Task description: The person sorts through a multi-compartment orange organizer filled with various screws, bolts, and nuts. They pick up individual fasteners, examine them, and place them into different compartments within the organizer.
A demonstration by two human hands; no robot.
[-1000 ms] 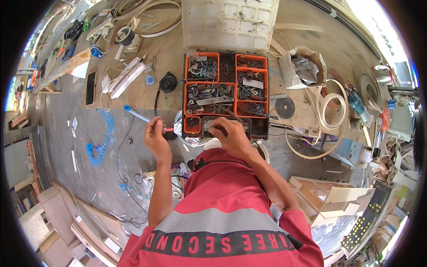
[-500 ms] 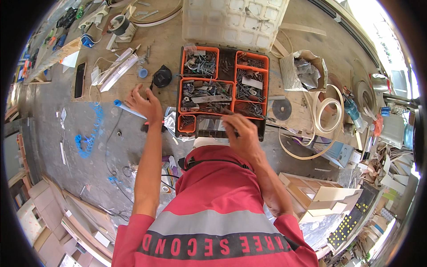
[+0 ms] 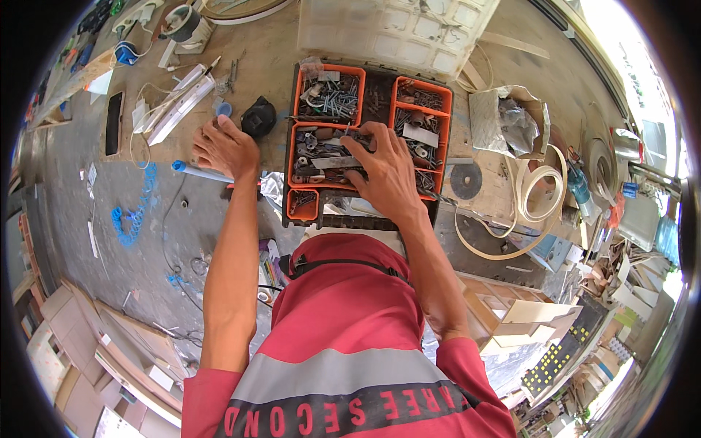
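A black toolbox point(image 3: 447, 139) with orange bins stands on the workbench in front of me. My right hand point(image 3: 383, 171) reaches over its middle orange bin point(image 3: 295, 153), which is full of mixed screws and small hardware. The thumb and fingers are apart above a flat metal strip point(image 3: 339, 162), and nothing shows between them. My left hand point(image 3: 228, 150) rests at the bench's front edge, fingers loosely bent and apart, holding nothing visible. Just beyond its fingertips sits a small blue cap point(image 3: 224, 109). A black tape measure point(image 3: 258, 117) lies between that hand and the toolbox.
The toolbox's translucent lid point(image 3: 365, 33) leans back behind it. To the right are an opened carton point(image 3: 491, 124), a dark cutting disc point(image 3: 465, 180) and coiled edge banding point(image 3: 540, 197). A phone point(image 3: 115, 123) and white strips point(image 3: 179, 109) lie left. A blue hose point(image 3: 135, 212) is on the floor.
My right hand has moved from the toolbox's near edge up over the middle bin. My left hand has lowered toward the bench beside the blue cap. The view has shifted slightly.
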